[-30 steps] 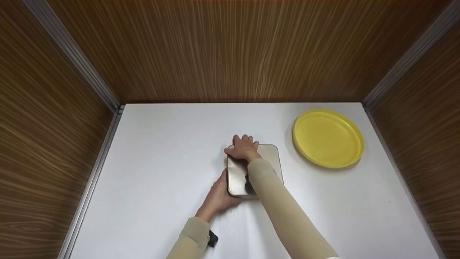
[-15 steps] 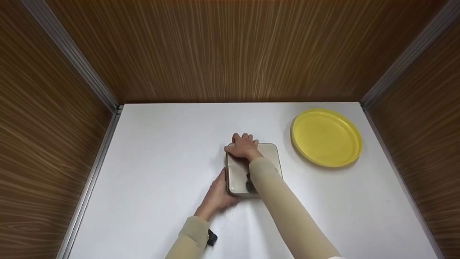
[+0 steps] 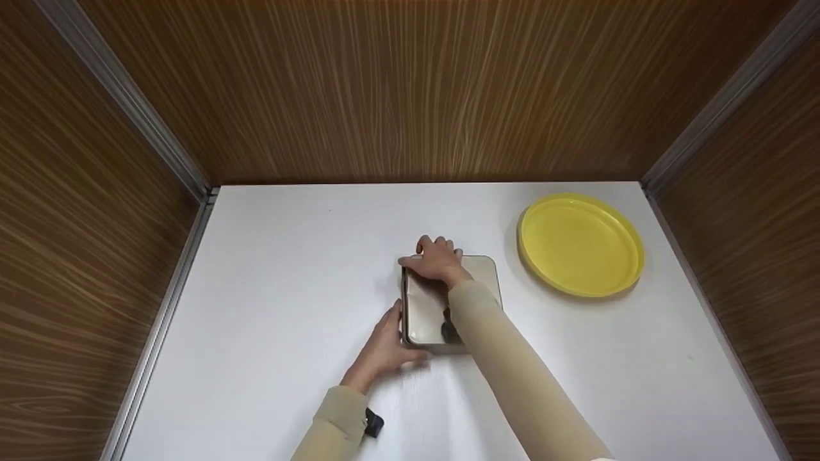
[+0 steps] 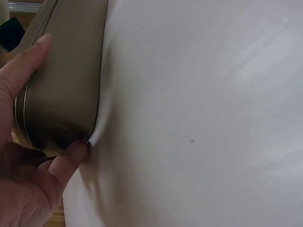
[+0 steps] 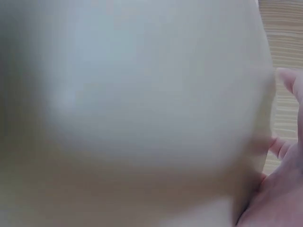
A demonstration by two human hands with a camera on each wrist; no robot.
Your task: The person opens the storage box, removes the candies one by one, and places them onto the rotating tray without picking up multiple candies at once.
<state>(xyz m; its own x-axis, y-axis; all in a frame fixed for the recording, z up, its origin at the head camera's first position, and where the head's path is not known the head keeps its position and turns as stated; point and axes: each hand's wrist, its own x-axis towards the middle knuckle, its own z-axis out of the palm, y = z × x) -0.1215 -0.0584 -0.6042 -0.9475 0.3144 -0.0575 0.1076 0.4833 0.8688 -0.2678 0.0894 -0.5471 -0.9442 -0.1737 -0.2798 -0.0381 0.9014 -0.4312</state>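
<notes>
A rectangular metal tin [image 3: 423, 314] with a smooth, shiny lid stands on the white table. My left hand [image 3: 382, 349] holds its near left corner. In the left wrist view the thumb lies against the side wall of the tin [image 4: 71, 71], and a fingertip of the left hand [image 4: 28, 184] sits at the bottom corner. Reaching across the top, my right hand [image 3: 437, 261] grips the lid's far left corner, thumb at the left edge and fingers over the far edge. The pale lid [image 5: 156, 94] fills most of the right wrist view, blurred. The tin's inside is hidden.
A round yellow plate [image 3: 580, 246] with a raised rim lies at the back right of the white table [image 3: 288, 275]. Wood-grain panels [image 3: 410, 89] rise behind and on both sides. Small black devices are on both wrists, the left one [image 3: 373, 422] below its sleeve.
A darker strip has appeared along the lid's left edge. My left hand has shifted slightly left, its fingers looser at the near side. The right hand keeps its grip, and the plate stays put.
</notes>
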